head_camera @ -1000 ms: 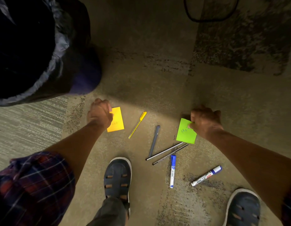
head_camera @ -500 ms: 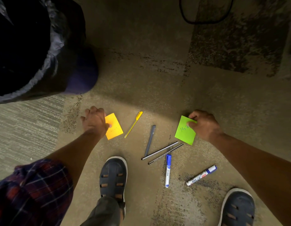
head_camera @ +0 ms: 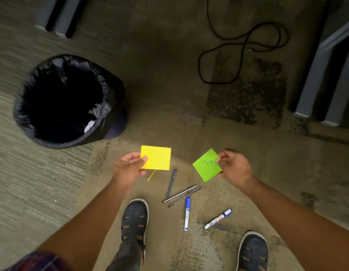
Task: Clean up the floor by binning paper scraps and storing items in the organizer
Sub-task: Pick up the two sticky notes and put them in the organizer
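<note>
An office: carpet tiles [head_camera: 52, 173], lined waste bin [head_camera: 68, 102], grey desk legs [head_camera: 316, 79].

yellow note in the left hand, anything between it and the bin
Nothing visible. The yellow note is pinched in the left hand above the floor, and only bare carpet lies between it and the open bin.

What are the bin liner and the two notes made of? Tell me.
Bin liner: thin black plastic film by its look, glossy and crinkled over the rim. Yellow note and green note: matte paper, flat and thin, the green one bearing ink writing.
</note>
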The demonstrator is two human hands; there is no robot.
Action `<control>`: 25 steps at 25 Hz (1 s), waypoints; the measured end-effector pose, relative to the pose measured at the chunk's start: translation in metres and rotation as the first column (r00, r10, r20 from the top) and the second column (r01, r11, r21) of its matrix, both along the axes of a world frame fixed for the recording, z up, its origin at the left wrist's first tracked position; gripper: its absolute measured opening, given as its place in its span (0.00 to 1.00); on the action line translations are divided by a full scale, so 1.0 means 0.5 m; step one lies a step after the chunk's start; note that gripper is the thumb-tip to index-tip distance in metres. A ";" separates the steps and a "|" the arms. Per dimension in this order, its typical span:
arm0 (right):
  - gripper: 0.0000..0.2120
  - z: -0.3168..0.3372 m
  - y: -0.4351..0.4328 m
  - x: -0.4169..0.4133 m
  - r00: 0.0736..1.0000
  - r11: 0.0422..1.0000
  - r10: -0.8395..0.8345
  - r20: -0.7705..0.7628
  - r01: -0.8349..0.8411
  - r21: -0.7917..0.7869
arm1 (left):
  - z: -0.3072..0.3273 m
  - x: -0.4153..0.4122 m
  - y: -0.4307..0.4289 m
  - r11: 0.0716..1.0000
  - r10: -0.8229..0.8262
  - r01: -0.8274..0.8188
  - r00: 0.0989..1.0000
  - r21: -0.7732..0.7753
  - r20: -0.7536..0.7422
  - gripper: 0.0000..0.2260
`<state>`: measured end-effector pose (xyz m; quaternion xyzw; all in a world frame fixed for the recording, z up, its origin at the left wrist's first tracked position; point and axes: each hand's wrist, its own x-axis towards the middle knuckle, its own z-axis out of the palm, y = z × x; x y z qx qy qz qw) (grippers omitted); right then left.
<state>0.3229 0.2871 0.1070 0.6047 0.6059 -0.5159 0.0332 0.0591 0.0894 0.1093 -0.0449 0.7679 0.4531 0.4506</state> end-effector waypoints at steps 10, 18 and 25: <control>0.06 0.451 0.044 -0.006 0.848 0.927 -0.375 -0.374 0.331 -0.179 | 0.423 0.235 0.215 0.927 0.301 -0.365 0.862 0.086 0.409 0.11; 0.08 0.727 0.073 0.028 0.756 0.891 -0.448 -0.477 0.333 -0.309 | 0.685 0.286 0.263 0.954 0.291 -0.297 0.949 0.038 0.122 0.06; 0.10 0.901 0.022 -0.002 0.810 0.924 -0.362 -0.460 0.247 -0.293 | 0.866 0.296 0.212 0.918 0.382 -0.394 0.909 0.046 0.165 0.05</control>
